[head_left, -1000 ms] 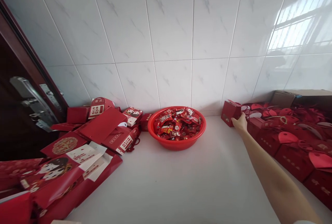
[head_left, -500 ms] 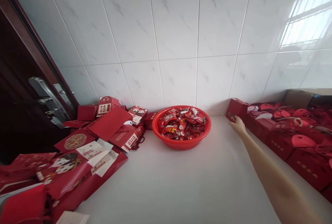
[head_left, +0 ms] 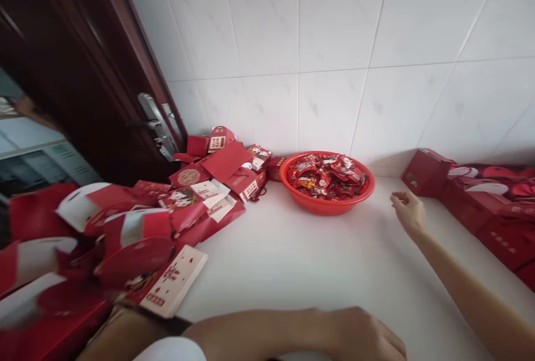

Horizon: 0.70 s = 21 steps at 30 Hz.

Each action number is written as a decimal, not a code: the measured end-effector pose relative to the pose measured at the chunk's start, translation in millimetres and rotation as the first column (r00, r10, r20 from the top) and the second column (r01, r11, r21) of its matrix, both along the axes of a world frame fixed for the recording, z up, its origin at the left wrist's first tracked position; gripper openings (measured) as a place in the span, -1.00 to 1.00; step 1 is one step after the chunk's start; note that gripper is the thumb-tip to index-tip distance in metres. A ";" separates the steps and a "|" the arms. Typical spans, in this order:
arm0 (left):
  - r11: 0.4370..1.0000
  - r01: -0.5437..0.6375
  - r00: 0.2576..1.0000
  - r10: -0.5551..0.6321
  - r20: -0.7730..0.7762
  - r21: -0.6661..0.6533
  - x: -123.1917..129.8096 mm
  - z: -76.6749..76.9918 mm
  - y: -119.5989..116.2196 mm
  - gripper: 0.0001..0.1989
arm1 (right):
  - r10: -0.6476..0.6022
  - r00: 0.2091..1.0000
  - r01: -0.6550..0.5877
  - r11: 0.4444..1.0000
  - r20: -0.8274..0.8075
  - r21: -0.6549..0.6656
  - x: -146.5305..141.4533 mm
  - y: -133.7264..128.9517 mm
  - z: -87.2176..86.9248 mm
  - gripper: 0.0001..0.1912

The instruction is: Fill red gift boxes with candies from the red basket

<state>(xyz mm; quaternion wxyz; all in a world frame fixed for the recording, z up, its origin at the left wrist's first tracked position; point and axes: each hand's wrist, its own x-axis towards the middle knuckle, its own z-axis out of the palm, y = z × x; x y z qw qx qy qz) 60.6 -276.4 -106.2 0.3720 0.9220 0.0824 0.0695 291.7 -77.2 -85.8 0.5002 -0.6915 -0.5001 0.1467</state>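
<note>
Sweets (head_left: 330,174) in red printed wrappers are being held in a round red plastic basin (head_left: 326,206), which is being supported by a white tabletop (head_left: 292,261) near the foot of a marble-patterned tiled wall (head_left: 334,21). To the right of the basin, a red cardboard gift box (head_left: 426,171) is standing upright near the wall, at the far end of a row of red boxes (head_left: 497,238). Just in front of this box, the right hand (head_left: 409,210) is being held with its fingers loosely bent and parted from the thumb; whether the cardboard is being touched cannot be told. At the lower edge, the left hand (head_left: 370,333) is being held low over the tabletop, blurred and partly cut off; whether its fingers are being opened or closed cannot be told. On the left, a jumble of double-happiness gift boxes (head_left: 228,159) is being overlapped by loose red flaps, and a cream box with red lettering (head_left: 178,283) is lying at its near side. Behind the jumble, a dark red door (head_left: 121,43) is being seen, fitted with a silver handle (head_left: 156,124).
</note>
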 end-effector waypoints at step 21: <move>-0.694 -0.677 -0.249 0.530 0.811 0.245 -266.7 167.4 -86.6 -0.68 | 0.463 0.886 -0.463 0.886 -0.017 0.033 -64.2 -87.1 -3.6 -0.68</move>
